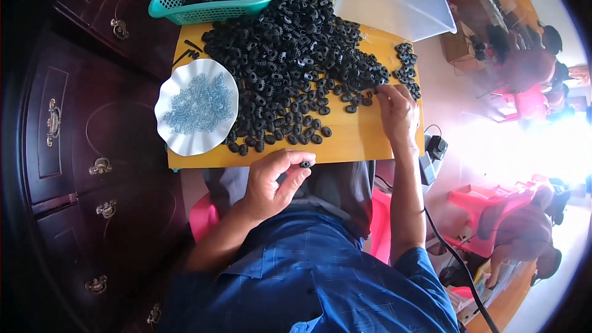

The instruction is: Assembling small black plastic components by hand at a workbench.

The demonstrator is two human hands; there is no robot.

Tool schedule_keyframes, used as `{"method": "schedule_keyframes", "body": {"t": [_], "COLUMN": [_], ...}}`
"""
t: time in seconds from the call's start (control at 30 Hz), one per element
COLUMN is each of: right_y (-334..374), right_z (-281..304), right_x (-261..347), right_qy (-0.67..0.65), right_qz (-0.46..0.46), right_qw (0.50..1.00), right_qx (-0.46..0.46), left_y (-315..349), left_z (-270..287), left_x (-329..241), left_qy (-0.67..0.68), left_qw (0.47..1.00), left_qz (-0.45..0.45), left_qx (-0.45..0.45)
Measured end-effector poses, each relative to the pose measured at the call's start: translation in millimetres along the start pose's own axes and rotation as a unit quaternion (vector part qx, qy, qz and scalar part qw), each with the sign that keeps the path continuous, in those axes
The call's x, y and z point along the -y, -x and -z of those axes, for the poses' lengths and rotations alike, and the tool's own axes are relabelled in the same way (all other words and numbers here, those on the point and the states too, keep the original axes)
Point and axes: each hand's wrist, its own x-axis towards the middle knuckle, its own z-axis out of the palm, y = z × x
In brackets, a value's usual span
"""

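My left hand [275, 179] is just off the table's near edge, with thumb and fingers closed round a small black plastic part [305, 164] whose end has a light-rimmed opening. My right hand [398, 114] is at the right end of the heap, its fingertips pinched together among the pieces; what they hold, if anything, is hidden. The large heap of oval black plastic pieces with holes [271, 68] spreads over the wooden table [351, 135]. On the left, a white scalloped plate [165, 111] carries many tiny clear-grey coils, which look like springs [200, 103].
A green perforated basket [216, 11] full of black parts stands at the far left, beside a clear plastic bin [394, 0] at the far right. A few thin black pieces [185, 54] lie above the plate. A black cable [450, 246] runs down at right; other people work beyond.
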Motion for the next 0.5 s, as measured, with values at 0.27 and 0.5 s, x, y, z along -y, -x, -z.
{"method": "schedule_keyframes", "body": {"t": [0.27, 0.5], "right_y": [-0.2, 4.6], "right_z": [-6.5, -6.0], "right_x": [-3.6, -2.6], "right_qy": [0.006, 0.07], "right_qz": [-0.012, 0.025], "right_qw": [1.0, 0.997], "right_qx": [0.01, 0.006], "left_y": [-0.1, 0.0], "left_z": [3.0, 1.8], "left_x": [-0.1, 2.4], "left_qy": [0.02, 0.014], "left_qw": [0.999, 0.999], "left_qz": [0.018, 0.026], "left_qx": [-0.026, -0.023]}}
